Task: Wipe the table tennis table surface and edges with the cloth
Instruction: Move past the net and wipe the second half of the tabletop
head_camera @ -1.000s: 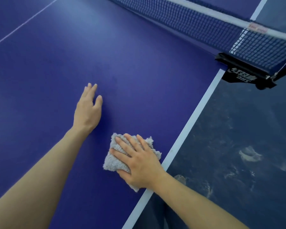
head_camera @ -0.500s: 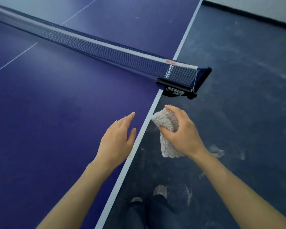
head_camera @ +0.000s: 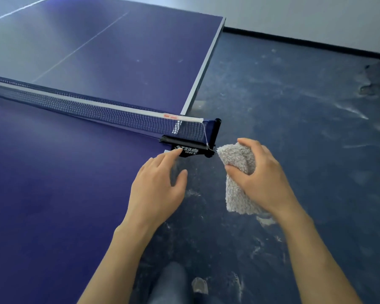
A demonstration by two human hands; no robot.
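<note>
Blue desk [head_camera: 53,183] fills the left of the scene, split by a dark net [head_camera: 97,110], and the grey fleecy cloth [head_camera: 237,172] is not on it. The cloth hangs bunched in the air over the floor, just beside the black net clamp [head_camera: 189,148] at the desk's side edge. The right grip [head_camera: 259,178] grasps it, thumb and fingers curled round the top and the loose end drooping below. The left grip [head_camera: 156,187] is released, fingers straight, lying over the desk's side edge with the forefinger reaching to the clamp; I cannot tell whether it touches.

No wiping is going on at this instant. The near half looks even and unmarked, so I would guess it has been done. The far half shows a few pale specks, and it, the side edge [head_camera: 203,62] and the area round the clamp seem left to do.

Beyond, the dark floor [head_camera: 294,128] is scuffed with whitish smears, and a pale wall [head_camera: 316,18] with a black skirting closes the room.
</note>
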